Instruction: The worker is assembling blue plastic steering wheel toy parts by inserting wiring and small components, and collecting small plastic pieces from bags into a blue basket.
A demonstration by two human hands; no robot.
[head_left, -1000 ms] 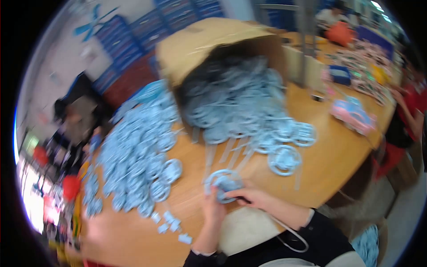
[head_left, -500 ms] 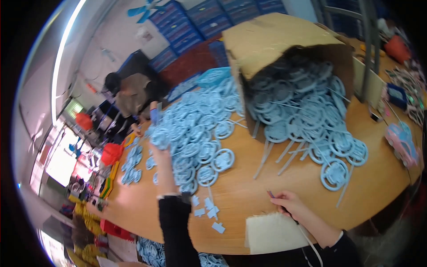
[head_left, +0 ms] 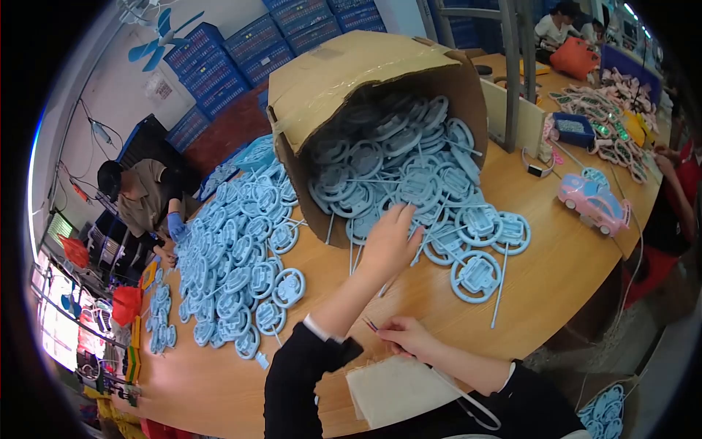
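My left hand (head_left: 391,245) reaches to the mouth of a tipped cardboard box (head_left: 373,66). Its fingers are stretched toward light-blue steering-wheel-shaped plastic parts (head_left: 420,186) spilling from the box, the thumb apart; no part is visibly gripped. Closer to me, my right hand (head_left: 409,339) is closed around a slim dark pen-like tool (head_left: 371,324), with a white cable (head_left: 468,397) trailing toward me. A cream cloth or pad (head_left: 398,391) lies under that wrist. To the left, a big heap of the same blue parts (head_left: 234,256) covers the table.
Across the table a person (head_left: 146,194) with a blue glove works beside the heap. On the right stand a pink-and-blue toy car (head_left: 594,201) and a small blue bin (head_left: 574,130). A metal post (head_left: 508,73) rises behind the box. More blue parts (head_left: 605,413) sit low at right.
My left hand has gone from the left heap to the parts at the box mouth. My right hand still holds the tool. The view has turned toward the right.
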